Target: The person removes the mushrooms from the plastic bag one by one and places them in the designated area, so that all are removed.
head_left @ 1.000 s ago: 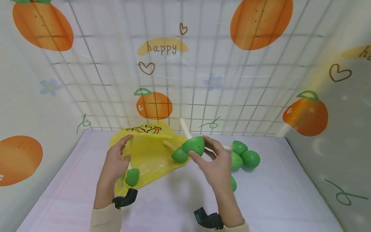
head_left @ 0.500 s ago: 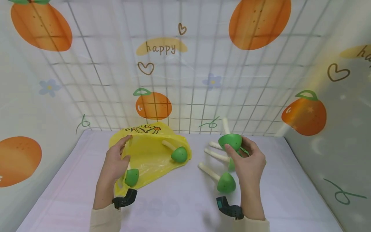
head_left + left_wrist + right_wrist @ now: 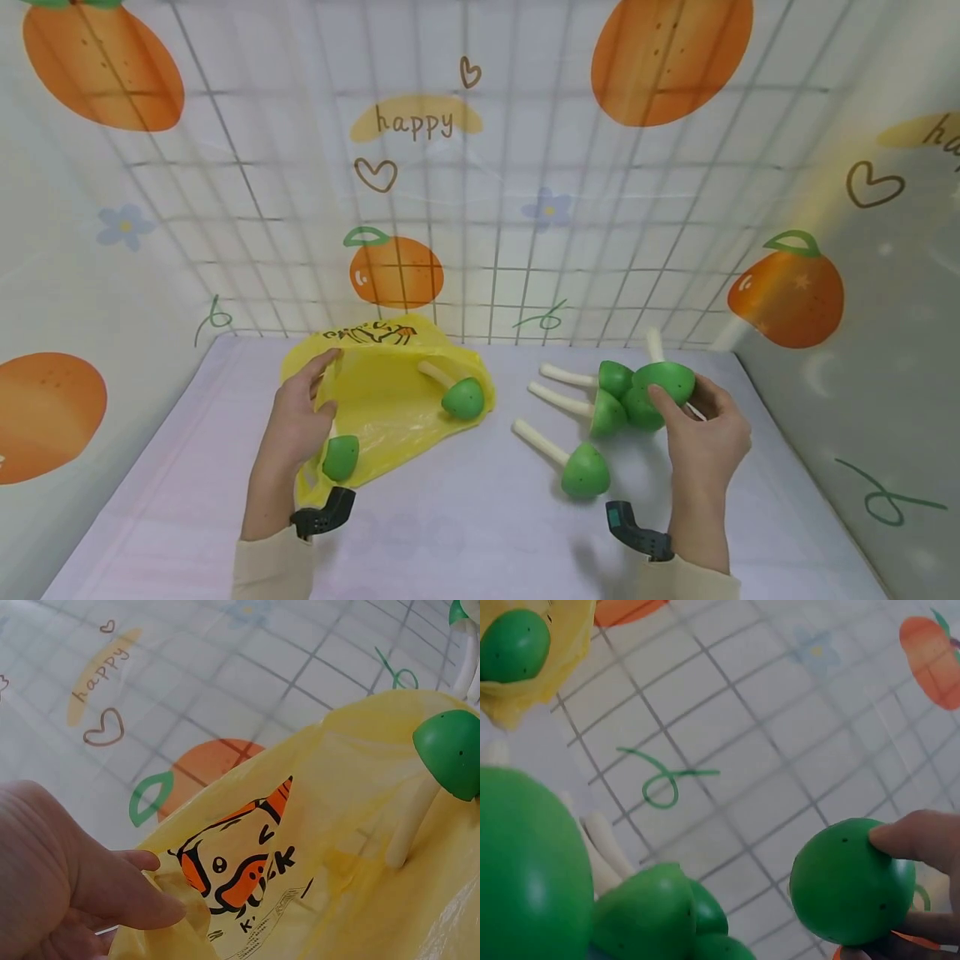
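My left hand (image 3: 300, 417) pinches the edge of a yellow plastic bag (image 3: 375, 392), keeping its mouth spread; in the left wrist view the thumb (image 3: 150, 904) lies over the film, beside a printed cartoon duck. Inside the bag is a toy mushroom (image 3: 462, 400) with a green cap and white stem. Another green cap (image 3: 342, 458) shows at the near left corner, its stem mostly hidden by the hand. My right hand (image 3: 708, 429) grips a third mushroom (image 3: 851, 881) by its cap, stem up, over the right end of a mushroom cluster (image 3: 609, 412).
One more toy mushroom (image 3: 587, 472) lies in front of the cluster, its stem pointing back left. Everything rests on a pale table cover (image 3: 450, 533). Behind stands a wire grid (image 3: 517, 250) under a translucent, orange-printed sheet, with sheet walls on both sides.
My right hand has carried its mushroom rightward, from beside the bag's mouth to above the cluster's right end, uncovering the mushrooms on the table. The left hand and bag have stayed in place.
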A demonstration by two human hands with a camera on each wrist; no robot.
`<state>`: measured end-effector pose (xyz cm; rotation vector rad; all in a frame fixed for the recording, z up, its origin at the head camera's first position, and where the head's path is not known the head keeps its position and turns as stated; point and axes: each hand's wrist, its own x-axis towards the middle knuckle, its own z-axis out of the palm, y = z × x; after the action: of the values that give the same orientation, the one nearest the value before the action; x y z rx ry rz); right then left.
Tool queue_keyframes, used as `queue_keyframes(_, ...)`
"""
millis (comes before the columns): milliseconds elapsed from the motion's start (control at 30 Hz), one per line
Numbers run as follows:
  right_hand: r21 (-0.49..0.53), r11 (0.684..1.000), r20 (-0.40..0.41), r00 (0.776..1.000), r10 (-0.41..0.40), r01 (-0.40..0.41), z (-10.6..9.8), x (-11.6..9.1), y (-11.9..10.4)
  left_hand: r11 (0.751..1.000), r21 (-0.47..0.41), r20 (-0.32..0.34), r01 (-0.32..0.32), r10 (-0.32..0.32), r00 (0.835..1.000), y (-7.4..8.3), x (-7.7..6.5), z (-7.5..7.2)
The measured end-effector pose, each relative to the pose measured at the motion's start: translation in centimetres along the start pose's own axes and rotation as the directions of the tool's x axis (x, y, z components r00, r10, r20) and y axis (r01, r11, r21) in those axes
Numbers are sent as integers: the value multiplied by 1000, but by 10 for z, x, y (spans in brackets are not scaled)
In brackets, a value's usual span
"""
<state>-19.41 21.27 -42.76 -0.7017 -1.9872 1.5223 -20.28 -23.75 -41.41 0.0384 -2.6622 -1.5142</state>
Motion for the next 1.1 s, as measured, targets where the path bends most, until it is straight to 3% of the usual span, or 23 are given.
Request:
queue_keyframes(300,75,984,-49,985,167,-163,-14,16,18,1000,-6,-2,-15,15,1000,-3,2,1)
queue_keyframes(500,51,980,-91,976,197,-193,-19,24,32,999,-12,-4,-33,33,999,-4,2,0)
queue_keyframes(767,95,963,-129,956,262,-251,-22,33,51,1000,-2,-11,-28,28,1000,-5,2,0)
queue_keyframes(1100,-19,963,-125,956,264,-268,-18,39,70,1000,3,-10,-23,23,1000,-3,1,-1)
